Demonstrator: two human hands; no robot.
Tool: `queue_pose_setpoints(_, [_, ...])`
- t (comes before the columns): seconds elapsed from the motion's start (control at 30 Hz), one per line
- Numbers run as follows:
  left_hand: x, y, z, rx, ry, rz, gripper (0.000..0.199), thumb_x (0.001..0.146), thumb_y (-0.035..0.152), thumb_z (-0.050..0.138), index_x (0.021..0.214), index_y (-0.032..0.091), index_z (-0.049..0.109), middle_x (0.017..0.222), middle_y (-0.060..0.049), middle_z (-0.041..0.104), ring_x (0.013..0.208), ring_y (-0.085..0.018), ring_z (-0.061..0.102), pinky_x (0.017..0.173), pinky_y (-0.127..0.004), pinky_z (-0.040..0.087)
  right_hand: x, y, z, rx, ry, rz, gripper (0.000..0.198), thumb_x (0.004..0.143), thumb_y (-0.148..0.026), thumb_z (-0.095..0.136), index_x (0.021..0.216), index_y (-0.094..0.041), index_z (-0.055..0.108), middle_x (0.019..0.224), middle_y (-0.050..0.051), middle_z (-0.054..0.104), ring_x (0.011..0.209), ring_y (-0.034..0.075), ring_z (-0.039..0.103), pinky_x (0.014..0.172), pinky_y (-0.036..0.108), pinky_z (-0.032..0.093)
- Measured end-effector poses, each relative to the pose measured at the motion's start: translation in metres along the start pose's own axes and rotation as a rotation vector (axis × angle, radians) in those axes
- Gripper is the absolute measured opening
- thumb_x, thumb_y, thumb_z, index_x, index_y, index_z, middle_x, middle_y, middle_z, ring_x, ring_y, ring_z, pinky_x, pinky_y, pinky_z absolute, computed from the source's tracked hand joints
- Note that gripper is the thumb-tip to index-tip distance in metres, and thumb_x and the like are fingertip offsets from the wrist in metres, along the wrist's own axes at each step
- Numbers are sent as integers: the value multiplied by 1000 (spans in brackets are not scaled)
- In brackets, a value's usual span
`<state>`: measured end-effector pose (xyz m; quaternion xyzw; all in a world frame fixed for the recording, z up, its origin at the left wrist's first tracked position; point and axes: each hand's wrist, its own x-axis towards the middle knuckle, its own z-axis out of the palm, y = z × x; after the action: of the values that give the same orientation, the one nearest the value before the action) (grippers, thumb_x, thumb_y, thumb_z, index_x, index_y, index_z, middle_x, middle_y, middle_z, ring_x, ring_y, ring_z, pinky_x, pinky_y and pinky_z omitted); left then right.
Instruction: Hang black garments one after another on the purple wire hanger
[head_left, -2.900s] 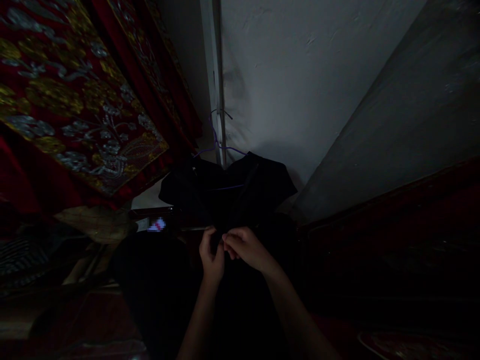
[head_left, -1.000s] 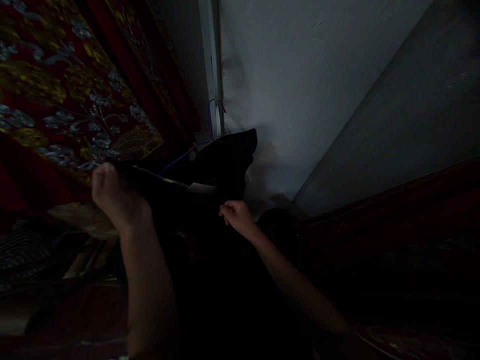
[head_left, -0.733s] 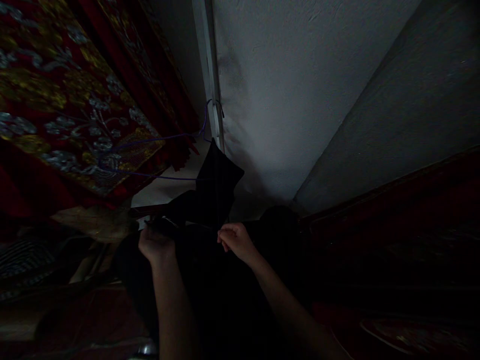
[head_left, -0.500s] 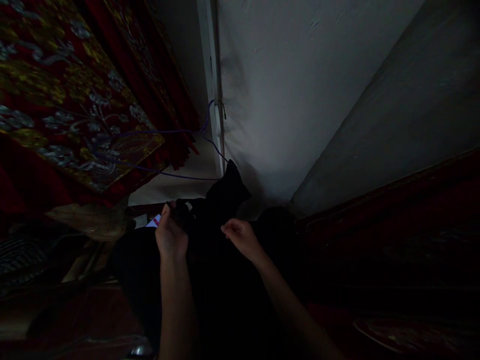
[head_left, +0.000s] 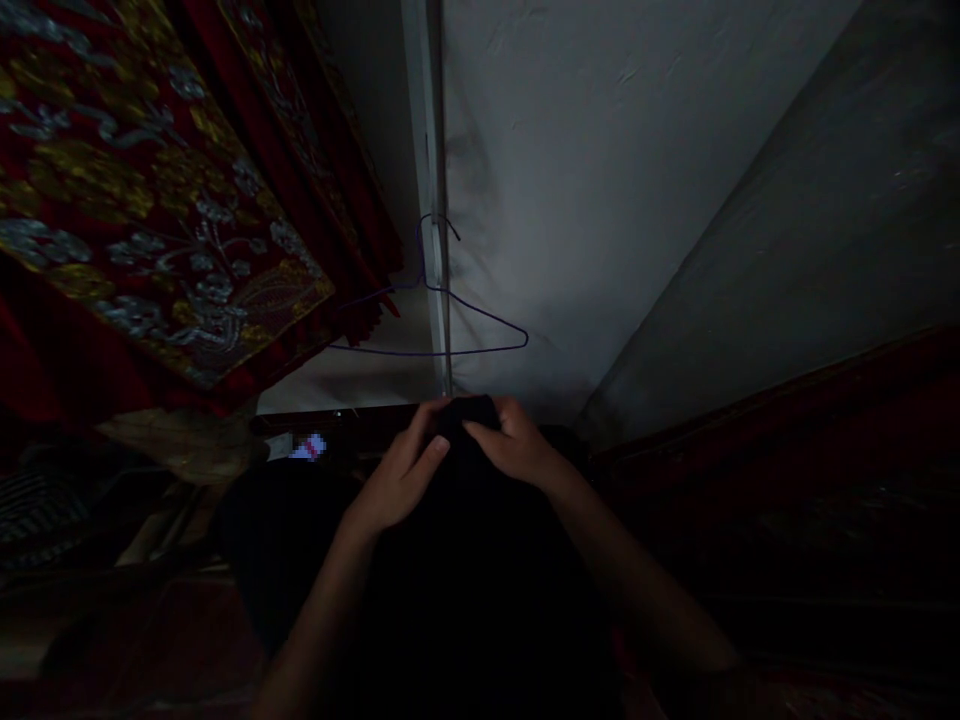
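Both hands grip a black cloth garment (head_left: pixel 472 412) just in front of my body. My left hand (head_left: pixel 405 468) is closed on its left side, the thumb lying on top. From the other side my right hand (head_left: pixel 517 445) pinches the fabric between thumb and fingers. The garment's lower part merges with my dark clothes, so its kind and outline cannot be made out. Beyond my hands a thin purple wire hanger (head_left: pixel 472 352) hangs at the wall strip, bare on its right side; its left end is lost before the red cloth.
A red cloth with gold and silver embroidery (head_left: pixel 135 200) hangs at the left. A pale wall (head_left: pixel 555 180) with a narrow vertical strip (head_left: pixel 431 120) stands ahead. Low on the left lie a small white-and-red item (head_left: pixel 309 447) and striped fabric (head_left: pixel 37 515). The room is dim.
The black garment has come off the hanger's right end and is now lower, nearer to me. My hands have moved together onto it. The hanger has swung to the right.
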<state>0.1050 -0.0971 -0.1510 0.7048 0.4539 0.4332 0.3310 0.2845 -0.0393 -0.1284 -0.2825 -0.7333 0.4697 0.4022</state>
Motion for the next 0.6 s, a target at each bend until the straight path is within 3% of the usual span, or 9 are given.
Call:
queue_pose_setpoints(0.07, [-7, -10, 2, 41, -189, -52, 43, 101, 46, 48, 132, 20, 61, 125, -10, 68, 114, -26, 64, 100, -36, 49, 12, -8, -19, -51, -30, -107, 14, 75, -22, 51, 71, -19, 63, 66, -1, 62, 63, 14, 57, 61, 26, 47])
queue_pose_setpoints(0.13, [-11, -18, 2, 118, -303, -58, 40, 99, 50, 50, 112, 17, 70, 111, -9, 73, 101, -25, 67, 93, -35, 52, 28, -12, -34, -109, 48, -236, 15, 72, -18, 50, 73, -18, 65, 69, 0, 64, 65, 15, 60, 66, 27, 50])
queue_pose_setpoints(0.23, [-11, -24, -9, 297, -326, -77, 40, 93, 54, 59, 85, 17, 70, 86, -6, 73, 82, -21, 68, 79, -30, 52, 58, -5, -45, -150, 401, -403, 22, 73, -16, 51, 86, -19, 67, 83, 2, 70, 80, 18, 65, 80, 30, 53])
queue_pose_setpoints(0.3, [-10, -27, -23, 380, -304, -115, 38, 93, 53, 61, 82, 18, 70, 78, -4, 72, 73, -19, 67, 71, -28, 49, 78, 10, -45, -137, 558, -425, 25, 79, -19, 51, 99, -20, 67, 97, 4, 72, 95, 20, 66, 90, 32, 52])
queue_pose_setpoints(0.37, [-11, -29, -38, 436, -225, -137, 37, 95, 51, 58, 84, 19, 72, 77, -3, 73, 69, -18, 67, 65, -26, 47, 93, 32, -41, -154, 520, -362, 26, 88, -24, 49, 108, -20, 65, 107, 7, 72, 107, 21, 65, 99, 33, 49])
queue_pose_setpoints(0.43, [-15, -30, -52, 511, -114, -126, 39, 95, 52, 57, 81, 18, 71, 72, -2, 71, 64, -17, 64, 62, -25, 45, 102, 58, -34, -217, 389, -231, 27, 95, -31, 45, 109, -18, 64, 110, 9, 72, 109, 22, 65, 102, 34, 47])
queue_pose_setpoints(0.53, [-23, -31, -70, 592, -14, -107, 41, 94, 54, 58, 77, 18, 69, 68, -1, 69, 62, -16, 63, 61, -24, 42, 103, 95, -26, -332, 228, 0, 30, 98, -35, 43, 98, -17, 66, 99, 11, 73, 97, 24, 68, 93, 36, 49])
queue_pose_setpoints(0.6, [-26, -30, -79, 629, -31, -122, 40, 94, 54, 58, 79, 19, 71, 70, -1, 71, 65, -16, 65, 62, -24, 43, 98, 111, -27, -370, 178, 58, 30, 98, -36, 45, 92, -17, 66, 92, 10, 73, 90, 23, 68, 86, 35, 49])
